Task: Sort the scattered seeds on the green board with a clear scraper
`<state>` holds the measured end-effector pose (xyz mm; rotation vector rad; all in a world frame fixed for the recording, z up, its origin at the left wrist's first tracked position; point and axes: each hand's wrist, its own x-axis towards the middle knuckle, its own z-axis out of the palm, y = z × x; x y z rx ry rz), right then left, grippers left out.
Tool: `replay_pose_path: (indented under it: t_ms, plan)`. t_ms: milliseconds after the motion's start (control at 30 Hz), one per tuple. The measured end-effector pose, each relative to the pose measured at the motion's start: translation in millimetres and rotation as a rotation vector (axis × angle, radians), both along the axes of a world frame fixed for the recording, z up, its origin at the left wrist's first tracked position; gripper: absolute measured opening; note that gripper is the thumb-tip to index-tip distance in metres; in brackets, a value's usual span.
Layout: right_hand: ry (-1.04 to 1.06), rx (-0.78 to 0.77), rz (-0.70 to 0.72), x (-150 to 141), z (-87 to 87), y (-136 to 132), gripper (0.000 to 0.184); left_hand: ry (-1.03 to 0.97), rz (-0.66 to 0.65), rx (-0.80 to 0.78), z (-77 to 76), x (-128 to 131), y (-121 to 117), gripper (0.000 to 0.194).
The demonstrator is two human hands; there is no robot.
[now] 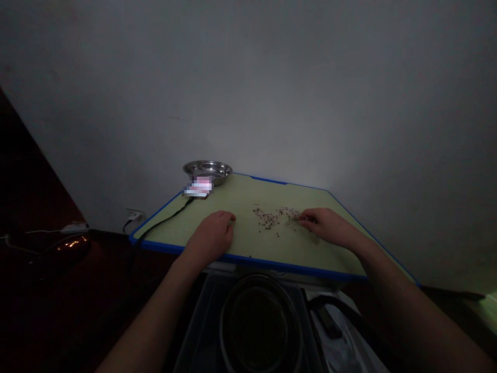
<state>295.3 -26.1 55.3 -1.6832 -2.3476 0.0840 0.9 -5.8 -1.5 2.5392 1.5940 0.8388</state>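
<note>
On the pale yellow-green tabletop point(240, 238) lies a loose scatter of small dark bead-like pieces point(267, 220). My right hand point(320, 223) is at the right side of this scatter, fingertips pinched together low over the table. Something thin and see-through shows by those fingertips, too faint to name. To the left of the pieces, my left hand point(213, 233) rests near the front edge with its fingers curled in. Its palm side is hidden, so whatever it may hold does not show.
A shiny metal bowl point(207, 168) stands at the back left corner, behind a phone-like lit screen point(199, 187) that is blurred out. A black cable point(163, 220) runs from it over the left edge. Below the front edge is a dark round lidded object point(260, 324).
</note>
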Motion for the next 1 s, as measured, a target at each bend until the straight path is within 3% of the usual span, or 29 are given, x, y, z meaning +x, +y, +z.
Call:
replay_pose_path:
  t_ms: [167, 333, 800, 1000]
  plan:
    - [0.030, 0.011, 0.090, -32.3, 7.5, 4.5, 0.023, -0.009, -0.003, -0.003, -0.3, 0.9, 0.6, 0.029]
    - [0.033, 0.013, 0.129, -58.7, -0.4, 12.8, 0.023, 0.011, 0.000, -0.018, 0.7, 0.6, -0.7, 0.030]
    - [-0.032, 0.084, 0.113, -51.0, -0.1, 17.5, 0.024, 0.009, -0.015, -0.005, 1.4, 0.1, -2.0, 0.027]
    - [-0.036, 0.103, 0.157, -59.4, -5.0, 6.5, 0.023, 0.013, -0.013, -0.001, 0.9, 0.4, -0.9, 0.027]
